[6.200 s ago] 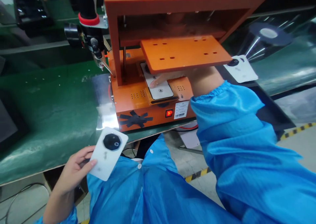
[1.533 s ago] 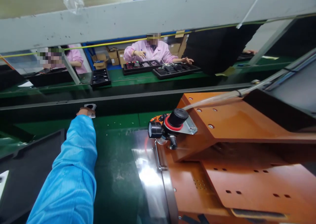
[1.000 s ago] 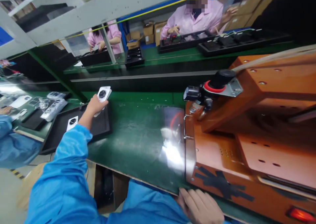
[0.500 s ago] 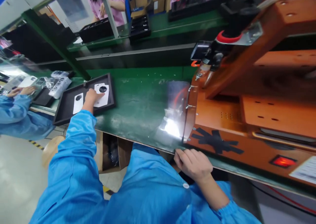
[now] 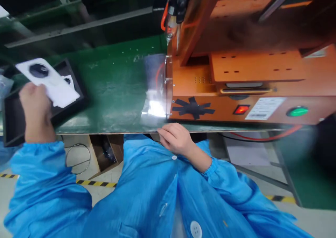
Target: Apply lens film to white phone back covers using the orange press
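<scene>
Left hand (image 5: 35, 107) now lifting white cover (image 5: 47, 80) off tray (image 5: 10, 126), right hand (image 5: 175, 138) loosely curled.

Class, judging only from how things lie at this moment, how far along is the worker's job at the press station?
Done: one white back cover lies in the black tray.

In hand: the left hand holds another white back cover over that tray; the right hand rests at the bench edge, holding nothing.

Left: a part sits under the plate of the orange press, its red light lit.
</scene>
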`<move>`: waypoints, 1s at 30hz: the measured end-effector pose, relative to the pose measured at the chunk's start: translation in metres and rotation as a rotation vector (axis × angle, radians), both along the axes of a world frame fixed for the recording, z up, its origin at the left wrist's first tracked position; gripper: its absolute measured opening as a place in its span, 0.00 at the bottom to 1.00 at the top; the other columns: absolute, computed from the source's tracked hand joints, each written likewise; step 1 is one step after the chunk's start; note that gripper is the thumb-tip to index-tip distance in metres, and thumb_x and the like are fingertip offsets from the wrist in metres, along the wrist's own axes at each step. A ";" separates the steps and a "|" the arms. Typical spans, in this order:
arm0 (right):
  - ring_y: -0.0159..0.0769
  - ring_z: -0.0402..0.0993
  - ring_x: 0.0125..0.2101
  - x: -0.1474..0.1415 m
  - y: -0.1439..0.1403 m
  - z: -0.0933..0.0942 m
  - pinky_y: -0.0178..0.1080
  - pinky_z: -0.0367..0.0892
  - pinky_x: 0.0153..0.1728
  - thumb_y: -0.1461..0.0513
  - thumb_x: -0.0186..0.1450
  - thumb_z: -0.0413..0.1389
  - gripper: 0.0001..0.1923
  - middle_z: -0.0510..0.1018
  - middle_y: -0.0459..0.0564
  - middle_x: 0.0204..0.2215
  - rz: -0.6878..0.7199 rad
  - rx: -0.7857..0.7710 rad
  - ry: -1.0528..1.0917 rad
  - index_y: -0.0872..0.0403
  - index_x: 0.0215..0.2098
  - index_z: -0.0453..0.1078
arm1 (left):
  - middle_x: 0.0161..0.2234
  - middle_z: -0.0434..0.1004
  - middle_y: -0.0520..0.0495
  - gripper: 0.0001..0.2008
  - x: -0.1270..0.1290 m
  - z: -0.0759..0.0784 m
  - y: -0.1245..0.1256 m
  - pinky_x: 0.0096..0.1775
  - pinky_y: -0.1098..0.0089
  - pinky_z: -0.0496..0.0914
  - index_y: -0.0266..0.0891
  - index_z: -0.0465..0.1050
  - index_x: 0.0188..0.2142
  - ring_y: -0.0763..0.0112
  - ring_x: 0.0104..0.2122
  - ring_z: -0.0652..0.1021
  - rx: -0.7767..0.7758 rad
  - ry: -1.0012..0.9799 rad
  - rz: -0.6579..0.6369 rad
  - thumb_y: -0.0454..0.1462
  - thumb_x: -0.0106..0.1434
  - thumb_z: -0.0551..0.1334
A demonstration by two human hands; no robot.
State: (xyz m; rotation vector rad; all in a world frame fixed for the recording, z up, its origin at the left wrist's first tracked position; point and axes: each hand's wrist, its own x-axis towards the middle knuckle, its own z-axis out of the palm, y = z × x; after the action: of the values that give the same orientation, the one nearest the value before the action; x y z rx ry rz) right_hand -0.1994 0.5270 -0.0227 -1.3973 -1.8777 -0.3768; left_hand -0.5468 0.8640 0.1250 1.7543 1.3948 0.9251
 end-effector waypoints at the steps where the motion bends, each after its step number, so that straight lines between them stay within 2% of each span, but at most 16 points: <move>1: 0.39 0.78 0.41 -0.004 0.001 0.002 0.40 0.70 0.41 0.65 0.75 0.57 0.08 0.85 0.53 0.40 0.019 -0.016 -0.007 0.55 0.47 0.79 | 0.20 0.65 0.60 0.12 0.018 -0.015 -0.019 0.27 0.71 0.58 0.42 0.71 0.37 0.75 0.22 0.68 0.053 0.010 0.097 0.45 0.64 0.70; 3: 0.44 0.80 0.50 -0.011 0.003 0.003 0.44 0.71 0.47 0.62 0.76 0.57 0.12 0.85 0.58 0.48 0.010 -0.077 -0.032 0.58 0.54 0.78 | 0.21 0.69 0.59 0.12 0.053 -0.051 -0.053 0.27 0.70 0.61 0.40 0.76 0.39 0.75 0.21 0.67 0.012 0.022 0.084 0.42 0.59 0.72; 5: 0.47 0.78 0.59 -0.016 0.004 0.000 0.47 0.69 0.53 0.59 0.77 0.58 0.18 0.83 0.61 0.58 -0.018 -0.160 -0.048 0.60 0.61 0.75 | 0.22 0.71 0.58 0.17 0.077 -0.085 -0.075 0.28 0.68 0.65 0.40 0.77 0.47 0.72 0.22 0.71 -0.026 0.031 0.065 0.42 0.60 0.71; 7: 0.49 0.74 0.65 -0.017 0.003 -0.007 0.49 0.67 0.58 0.59 0.78 0.58 0.22 0.79 0.62 0.64 -0.016 -0.209 -0.066 0.60 0.66 0.72 | 0.24 0.74 0.56 0.24 0.086 -0.107 -0.084 0.34 0.64 0.72 0.40 0.74 0.57 0.66 0.27 0.76 0.023 0.105 0.084 0.42 0.62 0.69; 8: 0.49 0.74 0.66 -0.016 0.003 -0.010 0.49 0.67 0.59 0.60 0.78 0.58 0.21 0.78 0.60 0.65 -0.005 -0.212 -0.070 0.59 0.66 0.71 | 0.26 0.76 0.55 0.27 0.086 -0.112 -0.085 0.39 0.61 0.74 0.41 0.72 0.61 0.63 0.30 0.78 0.061 0.169 0.098 0.41 0.62 0.68; 10: 0.46 0.75 0.65 -0.014 0.001 -0.015 0.48 0.67 0.60 0.64 0.77 0.59 0.19 0.79 0.56 0.64 0.032 -0.182 -0.055 0.55 0.65 0.73 | 0.32 0.78 0.50 0.33 0.082 -0.113 -0.085 0.50 0.53 0.75 0.41 0.69 0.65 0.56 0.39 0.80 0.142 0.337 0.112 0.41 0.62 0.69; 12: 0.43 0.78 0.62 -0.012 -0.002 -0.018 0.46 0.69 0.57 0.68 0.76 0.59 0.17 0.83 0.53 0.60 0.070 -0.120 -0.012 0.53 0.61 0.76 | 0.43 0.79 0.41 0.35 0.080 -0.106 -0.090 0.58 0.47 0.72 0.40 0.69 0.66 0.47 0.49 0.79 0.235 0.477 0.107 0.42 0.60 0.71; 14: 0.41 0.81 0.59 -0.011 -0.005 -0.018 0.44 0.72 0.54 0.70 0.76 0.59 0.13 0.86 0.53 0.55 0.100 -0.062 0.034 0.54 0.56 0.78 | 0.52 0.76 0.36 0.32 0.084 -0.097 -0.106 0.61 0.46 0.69 0.40 0.71 0.64 0.45 0.56 0.75 0.357 0.531 0.076 0.43 0.62 0.70; 16: 0.41 0.82 0.57 -0.010 -0.009 -0.017 0.43 0.73 0.53 0.70 0.76 0.59 0.11 0.86 0.52 0.53 0.118 -0.038 0.066 0.55 0.53 0.79 | 0.52 0.77 0.38 0.23 0.096 -0.091 -0.131 0.59 0.49 0.71 0.41 0.74 0.60 0.49 0.54 0.77 0.416 0.506 -0.018 0.43 0.67 0.67; 17: 0.41 0.82 0.57 -0.010 -0.011 -0.017 0.43 0.74 0.52 0.69 0.76 0.58 0.10 0.86 0.52 0.53 0.120 -0.039 0.076 0.54 0.52 0.80 | 0.48 0.79 0.40 0.18 0.104 -0.089 -0.145 0.56 0.52 0.73 0.42 0.76 0.57 0.53 0.50 0.78 0.392 0.479 -0.085 0.43 0.69 0.65; 19: 0.40 0.82 0.57 -0.011 -0.014 -0.016 0.44 0.74 0.52 0.68 0.77 0.58 0.11 0.87 0.51 0.53 0.102 -0.037 0.104 0.51 0.52 0.80 | 0.36 0.81 0.46 0.14 0.120 -0.086 -0.172 0.47 0.58 0.75 0.44 0.78 0.54 0.60 0.39 0.80 0.227 0.414 -0.226 0.44 0.73 0.62; 22: 0.39 0.84 0.53 -0.012 -0.015 -0.016 0.42 0.74 0.48 0.67 0.75 0.61 0.13 0.88 0.48 0.48 0.040 0.012 0.197 0.46 0.52 0.82 | 0.27 0.80 0.52 0.21 0.141 -0.087 -0.196 0.35 0.65 0.74 0.44 0.73 0.63 0.66 0.28 0.80 -0.124 0.285 -0.363 0.50 0.76 0.60; 24: 0.37 0.85 0.48 -0.013 -0.014 -0.015 0.40 0.73 0.45 0.67 0.73 0.63 0.13 0.88 0.46 0.44 0.013 0.048 0.266 0.45 0.51 0.83 | 0.30 0.84 0.50 0.30 0.153 -0.090 -0.199 0.29 0.68 0.73 0.43 0.64 0.71 0.68 0.28 0.81 -0.289 0.167 -0.419 0.52 0.76 0.60; 26: 0.37 0.85 0.45 -0.013 -0.012 -0.012 0.40 0.72 0.43 0.68 0.72 0.65 0.11 0.88 0.46 0.41 0.019 0.074 0.301 0.47 0.49 0.82 | 0.36 0.86 0.48 0.36 0.162 -0.094 -0.194 0.25 0.71 0.70 0.44 0.57 0.74 0.68 0.30 0.82 -0.378 0.040 -0.465 0.51 0.73 0.65; 28: 0.38 0.86 0.44 -0.013 -0.009 -0.009 0.40 0.72 0.43 0.69 0.71 0.65 0.10 0.88 0.48 0.40 0.045 0.082 0.303 0.50 0.49 0.81 | 0.40 0.86 0.46 0.39 0.170 -0.098 -0.186 0.23 0.73 0.69 0.46 0.58 0.74 0.70 0.31 0.81 -0.396 -0.051 -0.489 0.47 0.68 0.70; 30: 0.37 0.86 0.45 -0.012 -0.008 -0.007 0.40 0.71 0.43 0.69 0.73 0.64 0.09 0.88 0.48 0.40 0.068 0.081 0.291 0.52 0.48 0.80 | 0.41 0.85 0.47 0.38 0.177 -0.100 -0.177 0.23 0.74 0.68 0.47 0.64 0.70 0.72 0.29 0.79 -0.373 -0.081 -0.494 0.42 0.64 0.73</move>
State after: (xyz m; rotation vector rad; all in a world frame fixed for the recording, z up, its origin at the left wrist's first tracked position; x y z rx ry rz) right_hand -0.2114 0.5195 -0.0295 -1.2576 -1.6487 -0.2004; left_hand -0.3696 0.6873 0.0255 1.6383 0.9394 0.4298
